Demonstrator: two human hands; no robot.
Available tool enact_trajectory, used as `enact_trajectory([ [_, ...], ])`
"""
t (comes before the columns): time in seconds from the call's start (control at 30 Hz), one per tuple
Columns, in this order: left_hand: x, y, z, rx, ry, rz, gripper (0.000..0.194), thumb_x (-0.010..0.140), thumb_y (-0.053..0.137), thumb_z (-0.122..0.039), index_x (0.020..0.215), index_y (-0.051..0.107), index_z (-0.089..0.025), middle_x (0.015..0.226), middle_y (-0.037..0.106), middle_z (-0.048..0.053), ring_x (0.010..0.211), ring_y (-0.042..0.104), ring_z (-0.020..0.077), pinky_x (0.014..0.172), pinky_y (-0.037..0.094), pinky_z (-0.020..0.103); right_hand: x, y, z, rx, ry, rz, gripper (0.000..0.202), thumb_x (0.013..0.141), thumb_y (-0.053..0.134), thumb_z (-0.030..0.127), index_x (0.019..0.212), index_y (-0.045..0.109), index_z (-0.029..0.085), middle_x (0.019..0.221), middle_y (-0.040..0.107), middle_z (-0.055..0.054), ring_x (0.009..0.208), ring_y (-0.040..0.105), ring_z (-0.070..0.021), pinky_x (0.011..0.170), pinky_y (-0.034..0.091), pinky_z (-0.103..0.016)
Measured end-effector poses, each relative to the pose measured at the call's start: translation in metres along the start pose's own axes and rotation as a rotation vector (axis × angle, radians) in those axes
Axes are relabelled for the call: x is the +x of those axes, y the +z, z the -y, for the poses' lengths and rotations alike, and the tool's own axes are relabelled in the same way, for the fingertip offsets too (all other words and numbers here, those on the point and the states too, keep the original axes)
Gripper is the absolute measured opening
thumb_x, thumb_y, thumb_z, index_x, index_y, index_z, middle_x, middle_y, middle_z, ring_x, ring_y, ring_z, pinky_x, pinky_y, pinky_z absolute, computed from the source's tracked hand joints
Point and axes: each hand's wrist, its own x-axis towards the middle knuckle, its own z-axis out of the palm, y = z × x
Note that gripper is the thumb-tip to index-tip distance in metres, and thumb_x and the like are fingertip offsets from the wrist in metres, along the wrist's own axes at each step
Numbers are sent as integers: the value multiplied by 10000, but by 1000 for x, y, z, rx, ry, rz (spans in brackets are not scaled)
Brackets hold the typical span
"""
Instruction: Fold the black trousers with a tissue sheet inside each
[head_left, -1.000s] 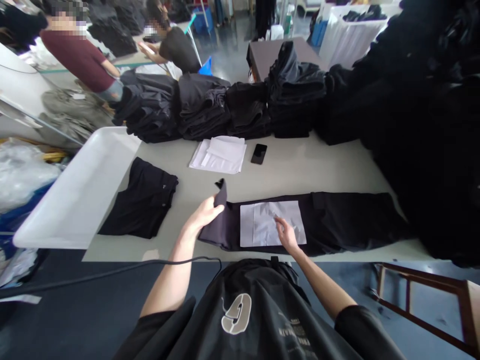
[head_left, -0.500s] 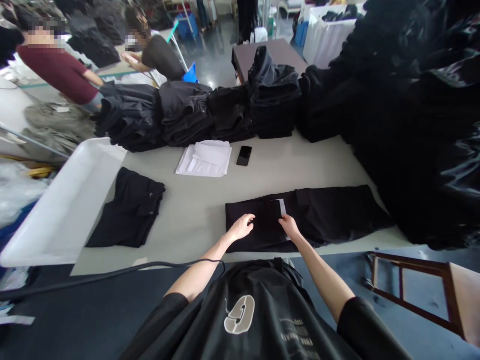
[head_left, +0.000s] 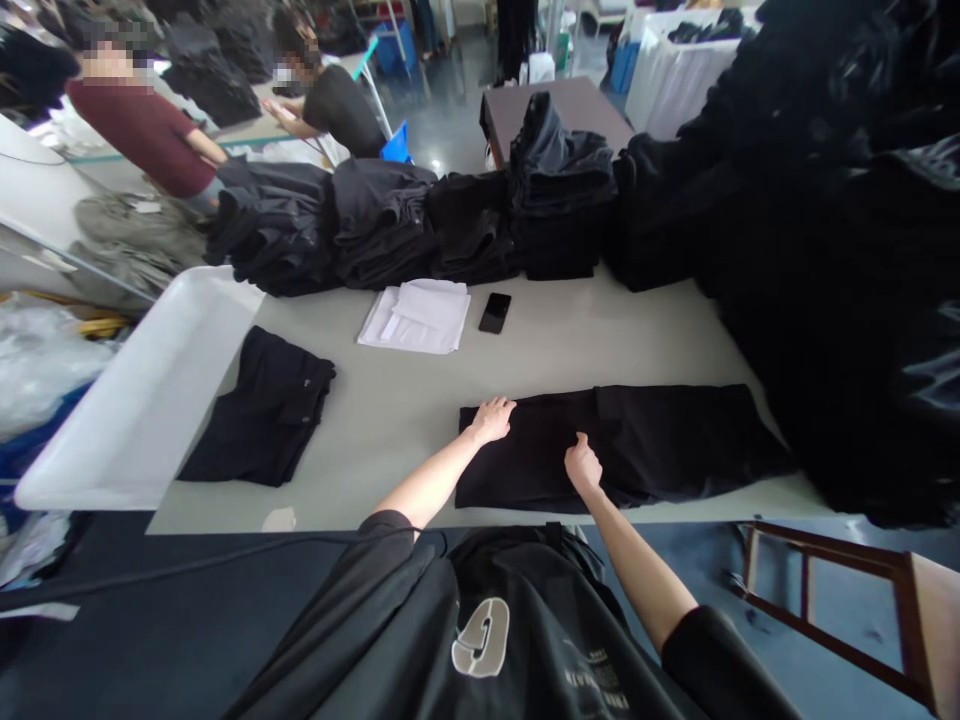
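The long garment (head_left: 675, 445) is plain black, and the folded garment (head_left: 259, 420) is black too. The table (head_left: 397, 430) is pale grey-green, the papers (head_left: 424, 315) white, the phone (head_left: 495, 313) black, the tray (head_left: 142, 390) white. The wearer's black shirt (head_left: 405, 640) bears a taupe print (head_left: 496, 630) edged in white; a co-worker's top (head_left: 131, 130) is maroon.

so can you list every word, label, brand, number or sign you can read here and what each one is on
No text can be read with certainty.
Black shirt: a few printed lines, too blurred to read; its pale emblem has a letter-like shape, unclear.
White sheets: no writing can be made out.
Folded garment: pale marks, too small to read.
Laid-out black garment, phone: no lettering shows.
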Motion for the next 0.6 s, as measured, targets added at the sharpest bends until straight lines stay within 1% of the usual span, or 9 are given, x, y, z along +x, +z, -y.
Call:
enact_trajectory([
  [0.07,7,-1,4,42,25,60,574,909,586,-189,1478,515,-201,1477,571,156,1397,506,325,1139,430,488,-5,6,2,-89,-23,-40,541,1003,342,199,1538,412,165,1162,700,-177,972,726,-240,876,524,-359],
  [0.13,14,-5,7,69,56,127,571,908,578,-203,1477,524,-221,1495,579,128,1404,510,304,1151,430,459,-8,13,4,-143,-44,-86,546,1016,313,197,1556,389,170,1212,677,-176,957,729,-225,828,530,-331],
  [0.23,25,-16,13,111,65,224,552,905,579,-260,1457,564,-242,1424,654,111,1324,596,285,1100,487,421,-11,22,3,-206,-82,-130,558,1022,272,174,1571,375,171,1269,643,-175,992,719,-213,776,525,-299],
  [0.3,31,-25,20,158,45,300,491,900,588,-331,1380,646,-245,1345,707,118,1253,650,300,1053,521,431,-12,25,2,-235,-97,-137,569,1022,257,164,1580,364,161,1289,629,-177,1020,710,-212,763,520,-290],
  [0.37,34,-34,32,212,11,375,426,881,615,-402,1250,738,-228,1282,738,138,1225,669,332,1035,529,459,-13,27,2,-250,-96,-135,576,1020,248,160,1585,360,153,1298,624,-178,1043,700,-215,759,517,-285],
  [0.47,33,-47,56,281,-47,456,434,851,653,-478,1119,798,-169,1232,751,194,1217,671,377,1039,518,489,-13,28,3,-246,-78,-142,580,1017,239,155,1582,370,154,1296,624,-178,1069,688,-218,761,516,-283],
  [0.53,31,-53,71,301,-73,500,439,845,659,-503,1079,815,-165,1199,763,192,1180,692,365,1024,527,458,-13,29,3,-239,-72,-146,575,1020,246,167,1580,377,164,1288,626,-177,1055,687,-219,764,518,-289],
  [0.6,29,-57,82,302,-87,526,437,862,636,-528,1076,822,-195,1200,770,161,1166,702,333,1010,534,410,-12,30,3,-236,-68,-145,569,1022,268,183,1579,382,179,1285,627,-174,1044,687,-218,768,520,-292],
])
